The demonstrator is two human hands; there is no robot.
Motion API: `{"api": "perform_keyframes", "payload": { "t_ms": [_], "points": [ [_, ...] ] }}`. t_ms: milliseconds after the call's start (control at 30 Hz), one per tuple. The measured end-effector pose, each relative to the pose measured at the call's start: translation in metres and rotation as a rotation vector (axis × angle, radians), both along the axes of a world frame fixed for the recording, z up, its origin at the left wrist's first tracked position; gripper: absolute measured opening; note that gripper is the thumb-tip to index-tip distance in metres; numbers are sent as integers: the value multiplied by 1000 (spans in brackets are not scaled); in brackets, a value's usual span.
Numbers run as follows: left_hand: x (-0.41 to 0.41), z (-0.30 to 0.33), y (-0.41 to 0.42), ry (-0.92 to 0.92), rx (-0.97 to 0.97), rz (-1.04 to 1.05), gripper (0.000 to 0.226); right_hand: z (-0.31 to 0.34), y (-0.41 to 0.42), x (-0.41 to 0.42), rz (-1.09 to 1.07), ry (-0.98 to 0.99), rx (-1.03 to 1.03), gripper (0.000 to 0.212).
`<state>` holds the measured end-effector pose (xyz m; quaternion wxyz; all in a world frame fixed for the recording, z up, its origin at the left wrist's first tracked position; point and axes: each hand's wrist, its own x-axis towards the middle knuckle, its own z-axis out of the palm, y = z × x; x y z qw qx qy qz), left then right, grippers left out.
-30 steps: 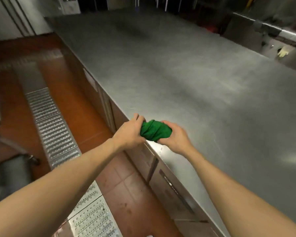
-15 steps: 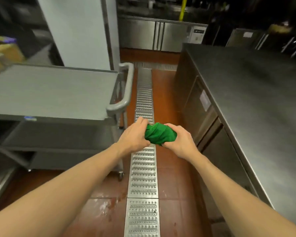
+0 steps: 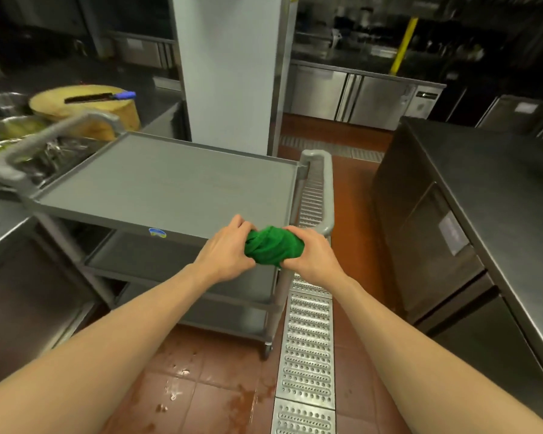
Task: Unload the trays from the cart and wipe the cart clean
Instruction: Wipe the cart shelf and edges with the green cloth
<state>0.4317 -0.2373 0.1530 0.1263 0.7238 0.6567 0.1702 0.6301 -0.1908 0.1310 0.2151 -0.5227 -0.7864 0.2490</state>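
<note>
A bunched green cloth (image 3: 275,245) is gripped between both hands in the middle of the view. My left hand (image 3: 228,250) holds its left end and my right hand (image 3: 311,255) holds its right end. Directly behind them stands a grey three-shelf cart (image 3: 170,186) with a bare top shelf and a curved handle at each end. The hands hover at the cart's near right corner, just in front of the right handle (image 3: 322,189). No trays show on the cart's shelves.
A steel counter (image 3: 496,195) runs along the right. A metal floor drain grate (image 3: 308,349) crosses the wet red tile floor. At the left, a round wooden chopping block (image 3: 85,111) with a blue-handled knife (image 3: 101,97) and metal bowls (image 3: 10,126) sit on another counter. A white pillar (image 3: 229,70) stands behind the cart.
The view has swung left from the steel counter to face the cart. Both hands keep the same grip on the green cloth, which now sits over the cart's near right corner.
</note>
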Motion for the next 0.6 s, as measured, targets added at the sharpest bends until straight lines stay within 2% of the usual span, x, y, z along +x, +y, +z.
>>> {"api": "perform_keyframes", "payload": {
  "t_ms": [333, 600],
  "points": [
    [-48, -46, 106, 44, -158, 26, 49, -61, 107, -56, 40, -69, -90, 72],
    [-76, -81, 203, 5, -108, 78, 49, -90, 200, -88, -11, -74, -62, 67]
  ]
}}
